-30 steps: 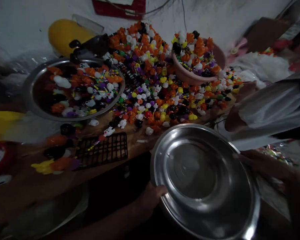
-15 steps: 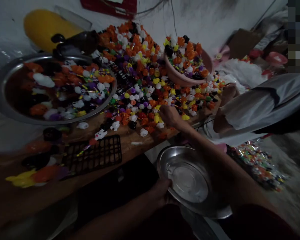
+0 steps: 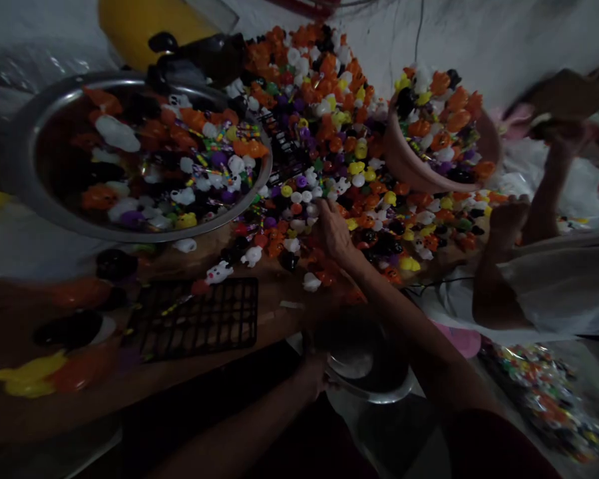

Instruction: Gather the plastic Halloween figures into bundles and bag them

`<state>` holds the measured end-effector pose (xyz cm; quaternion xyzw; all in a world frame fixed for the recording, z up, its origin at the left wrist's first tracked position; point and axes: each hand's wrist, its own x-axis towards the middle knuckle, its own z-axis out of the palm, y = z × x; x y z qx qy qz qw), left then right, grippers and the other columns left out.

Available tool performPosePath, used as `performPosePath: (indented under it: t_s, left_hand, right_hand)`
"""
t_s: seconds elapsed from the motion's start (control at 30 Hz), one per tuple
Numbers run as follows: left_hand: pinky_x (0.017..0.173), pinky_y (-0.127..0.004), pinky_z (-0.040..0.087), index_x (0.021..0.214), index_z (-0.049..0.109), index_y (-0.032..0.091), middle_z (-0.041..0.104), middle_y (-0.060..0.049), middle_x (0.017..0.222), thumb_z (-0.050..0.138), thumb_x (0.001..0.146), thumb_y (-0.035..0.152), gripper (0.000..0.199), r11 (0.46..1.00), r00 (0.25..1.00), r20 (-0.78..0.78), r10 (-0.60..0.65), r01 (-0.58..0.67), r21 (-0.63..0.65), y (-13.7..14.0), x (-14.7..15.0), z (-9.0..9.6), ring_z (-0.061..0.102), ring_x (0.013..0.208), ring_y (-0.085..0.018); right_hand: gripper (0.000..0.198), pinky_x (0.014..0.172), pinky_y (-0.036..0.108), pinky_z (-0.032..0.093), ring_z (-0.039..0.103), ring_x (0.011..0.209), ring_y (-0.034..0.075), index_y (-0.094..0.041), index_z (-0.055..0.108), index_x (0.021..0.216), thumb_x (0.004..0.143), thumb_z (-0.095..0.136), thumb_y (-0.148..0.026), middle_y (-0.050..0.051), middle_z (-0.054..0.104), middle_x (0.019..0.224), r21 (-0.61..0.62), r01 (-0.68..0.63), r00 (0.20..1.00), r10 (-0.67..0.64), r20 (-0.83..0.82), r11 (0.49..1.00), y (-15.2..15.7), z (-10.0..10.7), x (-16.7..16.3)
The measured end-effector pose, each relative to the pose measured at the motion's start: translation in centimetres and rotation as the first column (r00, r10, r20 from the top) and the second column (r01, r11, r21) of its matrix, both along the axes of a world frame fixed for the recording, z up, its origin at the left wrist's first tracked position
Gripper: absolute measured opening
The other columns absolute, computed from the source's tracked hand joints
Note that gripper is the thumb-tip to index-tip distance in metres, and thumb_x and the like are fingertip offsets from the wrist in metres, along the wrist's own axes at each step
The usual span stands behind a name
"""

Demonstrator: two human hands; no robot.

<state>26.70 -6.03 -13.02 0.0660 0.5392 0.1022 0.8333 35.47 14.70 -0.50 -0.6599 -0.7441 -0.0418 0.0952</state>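
Note:
My right hand [image 3: 335,231] reaches into a heap of small plastic figures [image 3: 359,169] in orange, white, black, yellow and purple on the wooden table. Its fingers bend downward, loosely open, touching the white and orange figures; the fingertips are partly hidden. Below the table's front edge my left hand [image 3: 315,376] grips the near-left rim of a shiny metal basin [image 3: 379,396]. The basin is tilted and in shadow, partly covered by my right forearm, so its contents are hard to make out.
A large steel bowl [image 3: 144,234] of figures stands left, a pink tub [image 3: 414,174] of figures at the back. A black plastic grid [image 3: 219,319] with a dog-like figure [image 3: 218,273] lies in front. Another person's arm [image 3: 549,189] is at right, above bagged figures [image 3: 549,392].
My right hand has moved farther into the heap, its fingers less curled. The basin in my left hand has come in under the table edge and tilted. The view has shifted.

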Motion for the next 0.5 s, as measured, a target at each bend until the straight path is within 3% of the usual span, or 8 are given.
performPosePath:
  t_s: [0.1,0.3,0.4,0.5]
  left_hand:
    - [0.067,-0.028,0.054,0.114,0.059,0.014,0.062,-0.003,0.094,0.06,0.098,0.03,0.023,0.993,0.994,-0.02,0.112,-0.111,0.042,-0.2,0.2,-0.2,0.06,0.075,-0.013]
    - [0.071,-0.028,0.05,0.1,0.057,0.019,0.063,-0.001,0.086,0.065,0.084,0.016,0.018,0.954,0.966,-0.02,0.256,-0.249,0.169,-1.1,-0.2,-0.9,0.062,0.081,-0.017]
    - [0.078,-0.028,0.051,0.092,0.054,0.023,0.064,-0.002,0.087,0.07,0.075,0.019,0.024,0.944,0.966,-0.01,0.259,-0.251,0.213,-1.3,-0.7,-2.0,0.065,0.093,-0.021]
    - [0.083,-0.033,0.053,0.093,0.054,0.024,0.066,-0.002,0.089,0.072,0.069,0.017,0.031,0.954,0.976,0.012,0.217,-0.215,0.21,-1.0,-1.0,-2.9,0.067,0.094,-0.022]
  right_hand:
    - [0.046,0.084,0.033,0.049,0.063,0.102,0.025,-0.011,0.052,0.137,0.092,0.045,-0.022,0.017,0.063,0.126,-0.166,-0.114,0.993,0.117,0.011,0.98,-0.7,0.5,-0.9]
    - [0.039,0.079,0.032,0.05,0.07,0.103,0.027,-0.019,0.057,0.133,0.095,0.046,-0.017,0.015,0.073,0.115,-0.371,-0.08,0.991,0.114,0.07,0.925,-0.4,-0.5,-2.9]
    - [0.042,0.077,0.032,0.051,0.071,0.102,0.027,-0.02,0.052,0.139,0.099,0.041,-0.02,0.014,0.073,0.116,-0.358,-0.076,0.996,0.091,0.026,0.931,0.5,-0.9,-3.4]
    - [0.049,0.079,0.033,0.052,0.07,0.103,0.027,-0.019,0.04,0.15,0.101,0.04,-0.025,0.012,0.073,0.118,-0.265,-0.07,0.998,0.067,-0.023,0.962,0.7,0.0,-2.8]
